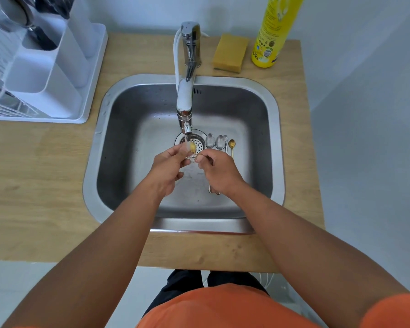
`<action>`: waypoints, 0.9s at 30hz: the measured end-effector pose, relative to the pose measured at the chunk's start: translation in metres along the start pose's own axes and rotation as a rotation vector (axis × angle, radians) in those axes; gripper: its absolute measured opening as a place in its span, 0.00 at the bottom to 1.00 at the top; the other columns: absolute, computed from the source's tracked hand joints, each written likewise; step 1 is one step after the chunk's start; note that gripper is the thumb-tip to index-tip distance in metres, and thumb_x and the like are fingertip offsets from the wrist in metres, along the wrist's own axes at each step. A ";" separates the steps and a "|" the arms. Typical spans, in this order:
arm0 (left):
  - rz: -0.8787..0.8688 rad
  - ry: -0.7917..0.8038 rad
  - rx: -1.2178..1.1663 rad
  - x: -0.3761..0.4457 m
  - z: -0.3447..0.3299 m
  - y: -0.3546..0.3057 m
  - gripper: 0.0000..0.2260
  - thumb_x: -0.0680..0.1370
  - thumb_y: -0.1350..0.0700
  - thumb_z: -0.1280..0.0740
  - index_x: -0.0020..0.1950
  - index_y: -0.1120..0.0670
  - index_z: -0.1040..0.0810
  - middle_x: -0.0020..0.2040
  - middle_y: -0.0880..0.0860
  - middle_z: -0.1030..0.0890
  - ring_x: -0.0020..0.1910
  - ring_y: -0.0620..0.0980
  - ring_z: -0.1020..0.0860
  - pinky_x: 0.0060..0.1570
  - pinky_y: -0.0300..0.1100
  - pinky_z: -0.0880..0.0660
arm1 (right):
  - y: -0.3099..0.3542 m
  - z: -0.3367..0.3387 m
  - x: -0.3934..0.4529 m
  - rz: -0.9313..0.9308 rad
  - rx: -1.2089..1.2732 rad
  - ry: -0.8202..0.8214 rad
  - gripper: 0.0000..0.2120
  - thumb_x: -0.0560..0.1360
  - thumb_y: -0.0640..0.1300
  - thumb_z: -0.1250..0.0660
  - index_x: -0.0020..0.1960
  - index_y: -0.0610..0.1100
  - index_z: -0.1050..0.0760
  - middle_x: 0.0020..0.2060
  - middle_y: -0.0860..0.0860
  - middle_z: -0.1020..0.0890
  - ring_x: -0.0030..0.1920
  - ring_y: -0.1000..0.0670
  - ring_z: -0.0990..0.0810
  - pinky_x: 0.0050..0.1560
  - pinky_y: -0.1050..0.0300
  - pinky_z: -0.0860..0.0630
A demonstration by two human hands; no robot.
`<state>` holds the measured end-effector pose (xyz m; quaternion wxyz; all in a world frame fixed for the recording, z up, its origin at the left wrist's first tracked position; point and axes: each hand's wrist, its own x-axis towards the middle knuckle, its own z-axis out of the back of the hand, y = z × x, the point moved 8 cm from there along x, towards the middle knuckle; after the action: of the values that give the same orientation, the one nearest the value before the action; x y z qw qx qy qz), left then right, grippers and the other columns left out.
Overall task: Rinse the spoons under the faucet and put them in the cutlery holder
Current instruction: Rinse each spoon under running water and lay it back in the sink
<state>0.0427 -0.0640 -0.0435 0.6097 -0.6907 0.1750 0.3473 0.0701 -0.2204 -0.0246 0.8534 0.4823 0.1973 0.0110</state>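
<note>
Both hands, left (168, 165) and right (219, 172), seem to pinch a gold spoon (193, 147) under the faucet (186, 91).

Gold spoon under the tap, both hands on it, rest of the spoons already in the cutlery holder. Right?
Not quite. In the head view the gold spoon is under the faucet, held between the left hand and right hand. But the other spoons are not in the cutlery holder; they lie on the sink floor, right of the drain.

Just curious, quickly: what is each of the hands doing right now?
Left hand: fingers on the gold spoon under the faucet.
Right hand: pinches that spoon's handle.
</note>
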 end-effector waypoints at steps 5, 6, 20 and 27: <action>-0.027 0.078 -0.047 0.001 0.000 0.003 0.13 0.83 0.51 0.30 0.67 0.48 0.18 0.47 0.43 0.15 0.37 0.41 0.23 0.41 0.41 0.32 | 0.005 -0.004 -0.002 0.016 0.136 0.109 0.12 0.82 0.46 0.36 0.41 0.51 0.20 0.35 0.56 0.19 0.28 0.60 0.29 0.34 0.61 0.29; -0.022 0.105 -0.058 0.001 -0.002 0.003 0.14 0.83 0.50 0.30 0.68 0.48 0.18 0.47 0.44 0.16 0.36 0.41 0.24 0.41 0.41 0.33 | 0.006 -0.004 -0.002 0.022 0.151 0.130 0.12 0.82 0.45 0.36 0.42 0.50 0.20 0.35 0.56 0.19 0.29 0.59 0.29 0.35 0.61 0.30; -0.003 0.015 0.023 0.001 -0.003 -0.007 0.13 0.81 0.40 0.32 0.38 0.39 0.15 0.40 0.39 0.17 0.37 0.41 0.22 0.44 0.47 0.36 | 0.018 -0.009 0.003 0.062 0.202 0.182 0.10 0.82 0.42 0.34 0.45 0.41 0.17 0.40 0.48 0.14 0.31 0.62 0.25 0.40 0.66 0.27; -0.058 -0.041 0.076 -0.003 0.007 -0.010 0.09 0.70 0.38 0.22 0.42 0.41 0.13 0.38 0.38 0.14 0.46 0.45 0.19 0.41 0.43 0.33 | 0.011 -0.012 0.003 0.016 0.217 0.194 0.10 0.83 0.43 0.34 0.47 0.41 0.17 0.39 0.50 0.14 0.35 0.44 0.20 0.42 0.50 0.22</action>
<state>0.0456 -0.0561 -0.0346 0.6490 -0.6644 0.1553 0.3366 0.0704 -0.2037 -0.0216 0.7731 0.5701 0.2749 0.0429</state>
